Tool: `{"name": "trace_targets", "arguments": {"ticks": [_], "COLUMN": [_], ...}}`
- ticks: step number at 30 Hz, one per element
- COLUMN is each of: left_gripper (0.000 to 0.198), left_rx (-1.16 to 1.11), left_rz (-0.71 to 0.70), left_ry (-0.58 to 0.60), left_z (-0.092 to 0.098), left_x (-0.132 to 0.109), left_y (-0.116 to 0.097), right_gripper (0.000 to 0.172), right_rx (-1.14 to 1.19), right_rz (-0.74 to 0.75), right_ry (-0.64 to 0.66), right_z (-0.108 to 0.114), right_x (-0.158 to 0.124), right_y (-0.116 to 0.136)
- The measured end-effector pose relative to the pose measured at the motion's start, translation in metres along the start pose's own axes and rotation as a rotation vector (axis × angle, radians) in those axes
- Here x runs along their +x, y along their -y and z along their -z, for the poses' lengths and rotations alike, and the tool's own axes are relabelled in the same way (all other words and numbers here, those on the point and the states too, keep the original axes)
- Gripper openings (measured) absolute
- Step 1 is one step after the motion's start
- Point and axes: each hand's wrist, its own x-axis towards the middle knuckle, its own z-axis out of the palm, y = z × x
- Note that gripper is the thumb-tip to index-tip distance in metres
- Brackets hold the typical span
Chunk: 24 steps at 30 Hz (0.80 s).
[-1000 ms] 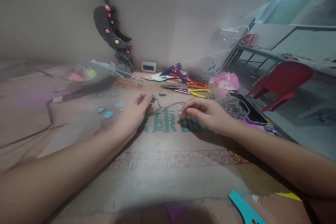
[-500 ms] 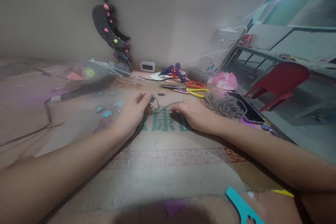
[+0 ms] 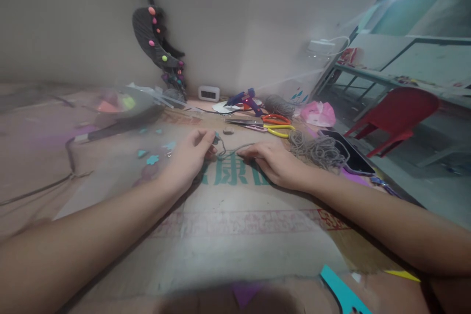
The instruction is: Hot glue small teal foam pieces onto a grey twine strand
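Note:
My left hand (image 3: 196,154), fingers pinched, holds a small teal piece (image 3: 217,136) from which a grey yarn strand hangs. The strand (image 3: 230,151) curves across to my right hand (image 3: 275,162), whose fingertips are closed on it. Both hands rest low over a pale sheet (image 3: 228,228) with green characters and a red border. A loose heap of grey yarn (image 3: 318,149) lies beyond my right wrist. Several teal cutouts, one a flower (image 3: 152,159), lie left of my left hand.
Behind my hands are orange-handled scissors (image 3: 275,119), yellow-handled scissors (image 3: 281,130), a blue glue gun (image 3: 245,100) and a small clock (image 3: 209,93). A phone (image 3: 353,154) lies right. A grey crescent decoration (image 3: 152,37) hangs at the wall. A red chair (image 3: 399,113) stands beyond.
The whole view has shifted slightly. My right fingertips have moved a little along or with the yarn towards my left hand, which keeps its pinch.

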Motion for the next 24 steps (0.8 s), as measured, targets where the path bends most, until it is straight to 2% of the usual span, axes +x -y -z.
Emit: {"name": "trace_targets", "arguments": {"ticks": [4,8,10,12,14,16,18,20,21,22,24], "left_gripper": [0.027,0.025,0.027,0.029,0.031,0.031,0.030,0.030,0.030,0.031,0.031], "left_rx": [0.021,-0.001,0.005,0.018,0.046,0.074,0.095,0.107,0.113,0.118,0.119], "left_rz": [0.000,0.009,-0.002,-0.013,-0.014,-0.002,0.007,0.016,0.018,0.020,0.017], "left_ry": [0.003,0.003,0.004,0.006,0.014,0.022,0.024,0.019,0.018,0.019,0.025], "left_z": [-0.001,-0.001,0.000,0.001,0.003,0.003,0.004,0.004,0.004,0.004,0.004], "left_x": [-0.001,0.000,0.001,0.001,0.001,0.000,-0.001,-0.001,-0.001,-0.001,-0.001], "left_y": [-0.002,-0.001,0.001,0.002,0.002,0.000,-0.001,-0.003,-0.003,-0.002,-0.001], "right_gripper": [0.032,0.045,0.055,0.065,0.071,0.063,0.065,0.054,0.051,0.054,0.073], "right_rx": [-0.005,0.091,0.107,0.156,0.357,0.720,0.883,0.688,0.566,0.452,0.282], "right_rz": [0.014,-0.003,0.014,0.021,0.081,0.206,0.080,-0.120,-0.158,-0.164,-0.184], "right_ry": [0.026,0.137,0.234,0.321,0.414,0.532,0.443,0.305,0.299,0.358,0.451], "right_z": [0.005,0.012,0.015,0.018,0.026,0.039,0.056,0.070,0.073,0.073,0.064], "right_x": [0.001,-0.013,-0.024,-0.037,-0.049,-0.055,-0.057,-0.057,-0.057,-0.057,-0.059], "right_y": [-0.002,-0.012,-0.004,0.014,0.033,0.039,0.028,0.006,-0.003,-0.009,-0.004]}}
